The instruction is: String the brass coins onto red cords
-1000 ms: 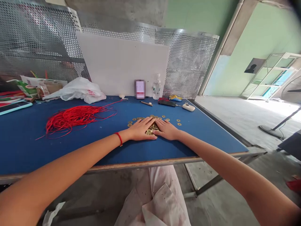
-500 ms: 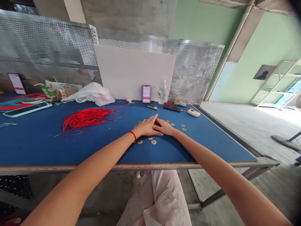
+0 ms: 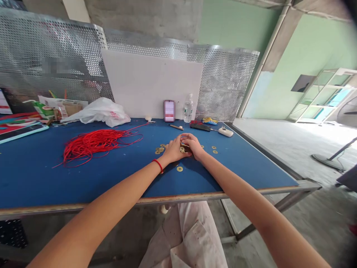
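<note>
My left hand (image 3: 175,150) and my right hand (image 3: 194,145) are cupped together over the middle of the blue table. Both curve round a pile of brass-coloured coins (image 3: 182,149), partly visible between the palms and thumbs. The fingers' far ends and the rest of the pile are hidden. A single coin with a square hole (image 3: 180,169) lies flat in front of the hands. Several loose coins (image 3: 159,150) lie left of my left hand, and a few more coins (image 3: 214,149) lie to the right of my right hand.
A tangle of red cord (image 3: 95,143) spreads over the table's left side. Behind it sits a white plastic bag (image 3: 103,111). At the back stand a phone (image 3: 169,111) and a water bottle (image 3: 188,108). A black device (image 3: 200,127) and a white device (image 3: 225,131) lie back right.
My hands have stayed together but the palms have parted slightly, showing more coins between them. Coins in front of my left wrist are fewer or covered. The view has turned slightly right.
</note>
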`<state>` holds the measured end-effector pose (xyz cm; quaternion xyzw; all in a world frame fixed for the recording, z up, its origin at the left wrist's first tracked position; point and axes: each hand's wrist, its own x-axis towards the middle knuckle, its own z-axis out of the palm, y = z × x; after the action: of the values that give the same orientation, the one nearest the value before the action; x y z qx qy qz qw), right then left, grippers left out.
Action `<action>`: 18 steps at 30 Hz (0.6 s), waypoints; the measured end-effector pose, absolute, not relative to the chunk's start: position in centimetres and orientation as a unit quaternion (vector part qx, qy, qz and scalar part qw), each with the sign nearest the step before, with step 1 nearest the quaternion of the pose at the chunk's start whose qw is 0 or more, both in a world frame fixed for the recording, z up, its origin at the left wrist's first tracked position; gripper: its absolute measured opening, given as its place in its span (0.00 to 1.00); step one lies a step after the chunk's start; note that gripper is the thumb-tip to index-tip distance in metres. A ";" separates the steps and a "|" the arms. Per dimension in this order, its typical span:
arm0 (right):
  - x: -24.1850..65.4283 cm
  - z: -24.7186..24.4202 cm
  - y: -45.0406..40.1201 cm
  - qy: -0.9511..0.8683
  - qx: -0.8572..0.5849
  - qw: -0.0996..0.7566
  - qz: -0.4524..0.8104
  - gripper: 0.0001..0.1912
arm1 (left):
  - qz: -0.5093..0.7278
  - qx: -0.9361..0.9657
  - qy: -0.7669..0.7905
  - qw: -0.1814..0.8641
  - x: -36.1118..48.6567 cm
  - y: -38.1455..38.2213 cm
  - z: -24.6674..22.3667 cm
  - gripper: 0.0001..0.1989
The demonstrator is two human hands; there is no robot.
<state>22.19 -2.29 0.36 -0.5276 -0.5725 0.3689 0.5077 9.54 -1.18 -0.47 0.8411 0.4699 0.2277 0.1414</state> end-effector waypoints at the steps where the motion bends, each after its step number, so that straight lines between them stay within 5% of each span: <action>1: 22.8 0.7 -2.2 -0.591 -0.541 0.494 0.338 0.23 | 0.240 0.832 0.477 0.155 9.3 -1.1 -0.1 0.50; 6: 27.2 1.9 -1.8 -0.651 -0.680 0.331 0.069 0.19 | 0.289 0.774 0.562 0.047 6.1 -0.1 2.8 0.42; 10: 28.5 1.5 -1.7 -0.650 -0.740 0.164 0.050 0.19 | 0.191 0.698 0.688 0.048 3.8 1.2 3.7 0.37; 15: 26.1 1.2 -2.0 -0.694 -0.701 0.145 0.071 0.17 | 0.101 0.755 0.640 0.099 5.2 0.8 3.2 0.31; 18: 24.9 1.9 -2.1 -0.715 -0.680 0.137 0.085 0.17 | 0.141 0.780 0.564 0.230 6.6 0.2 3.9 0.27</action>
<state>24.92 -2.09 1.90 -0.6799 -0.7153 0.0855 0.1371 6.63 0.23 3.89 0.7802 0.5642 0.1413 0.2301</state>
